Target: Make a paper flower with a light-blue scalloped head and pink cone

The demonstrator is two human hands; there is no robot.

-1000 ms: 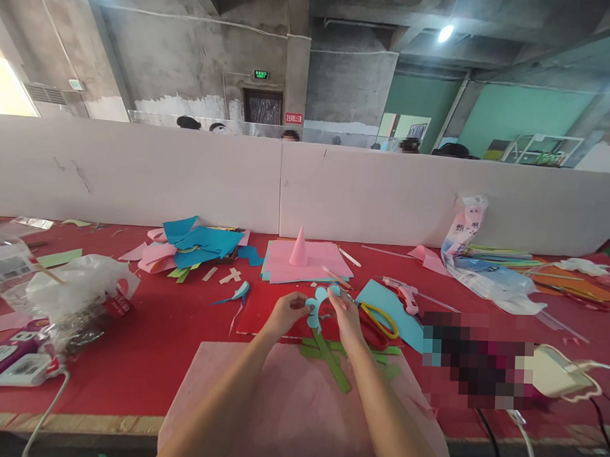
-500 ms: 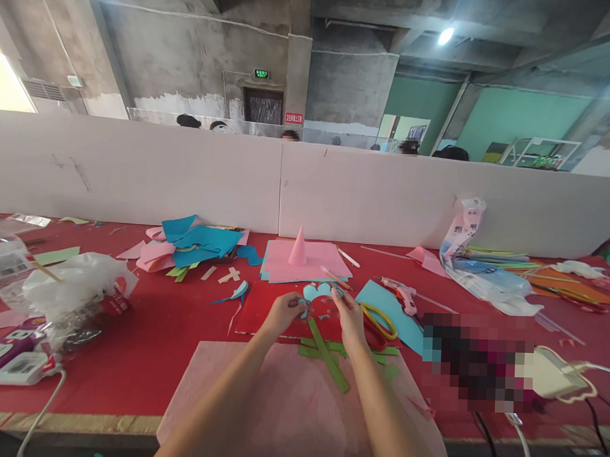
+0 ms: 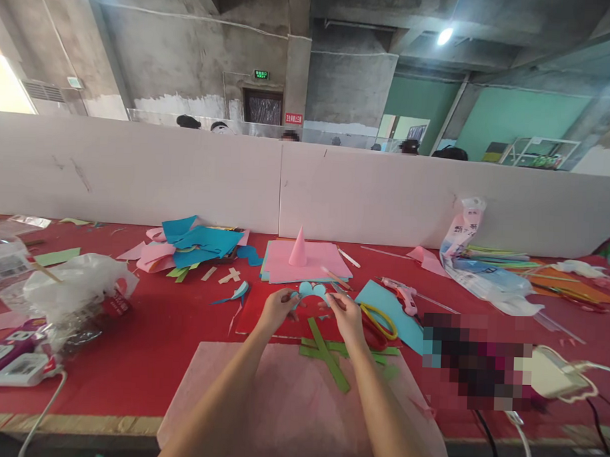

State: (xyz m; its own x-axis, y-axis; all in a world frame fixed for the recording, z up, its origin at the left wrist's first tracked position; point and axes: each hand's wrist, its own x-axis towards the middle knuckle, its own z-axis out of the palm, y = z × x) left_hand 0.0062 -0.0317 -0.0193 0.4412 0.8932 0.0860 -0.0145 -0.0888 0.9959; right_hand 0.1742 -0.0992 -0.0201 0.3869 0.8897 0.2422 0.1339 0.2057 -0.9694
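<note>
"Between L grip [image 3: 278, 309] and R grip [image 3: 347, 311], what's that?"
"Blue scalloped paper [image 3: 313, 290], pinched at both ends, over red sheet [image 3: 251, 308]."
"Handling?"
"Prob. v. light, bendy, tears easily; hold ends w/ fingertips, don't squeeze scallops."
"Nearby?"
"Green strips [image 3: 329, 355], crossed, just this side of grips."

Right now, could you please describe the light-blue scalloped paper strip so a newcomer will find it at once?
On the red table, find the flat pink board at the near edge. Just beyond it, the left hand and right hand hold the light-blue scalloped paper strip between them. Its row of rounded lobes sets it apart from the larger light-blue paper sheet to the right.
</note>
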